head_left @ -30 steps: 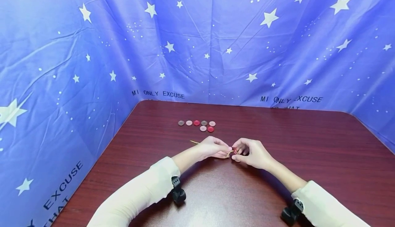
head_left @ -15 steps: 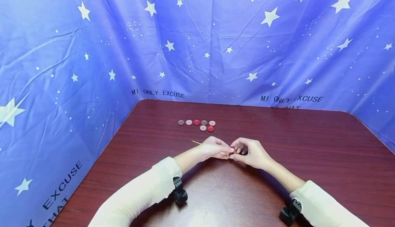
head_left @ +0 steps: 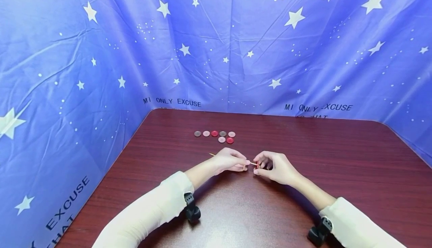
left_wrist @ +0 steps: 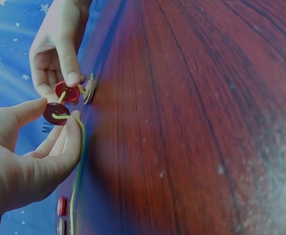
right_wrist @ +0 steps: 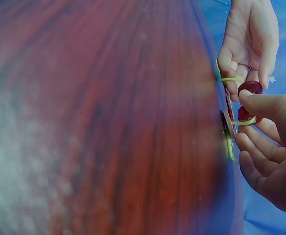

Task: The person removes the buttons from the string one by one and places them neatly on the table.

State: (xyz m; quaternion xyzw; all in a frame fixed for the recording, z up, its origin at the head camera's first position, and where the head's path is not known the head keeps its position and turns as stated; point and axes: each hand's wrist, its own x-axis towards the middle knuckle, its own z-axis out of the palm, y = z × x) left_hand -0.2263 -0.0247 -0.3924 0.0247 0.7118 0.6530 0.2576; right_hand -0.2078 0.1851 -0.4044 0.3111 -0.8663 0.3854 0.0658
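My left hand [head_left: 227, 161] pinches a dark red button [left_wrist: 52, 110] by its edges between thumb and fingers. Yellow cord [left_wrist: 76, 181] loops through that button's holes and trails away past the left fingers. Close by, my right hand [head_left: 278, 168] holds a brighter red button [left_wrist: 64, 92] threaded on the same cord, its thumb lying over it in the right wrist view. A pale button [right_wrist: 228, 123] hangs on edge beside the red one, and a short cord tail [right_wrist: 230, 151] dangles past it. A short stretch of cord joins the dark red and red buttons.
Beyond the hands, several buttons lie in two rows on the brown wooden table [head_left: 168, 135]: a red button [head_left: 214, 133], a pink button [head_left: 206, 133] and a grey-brown button [head_left: 197, 133] among them. A blue star-print curtain [head_left: 202, 68] surrounds the table's back and sides.
My left hand first closes in on the right hand, then draws back left, and a straight bit of cord shows between them. The right hand and the buttons on the table stay put.
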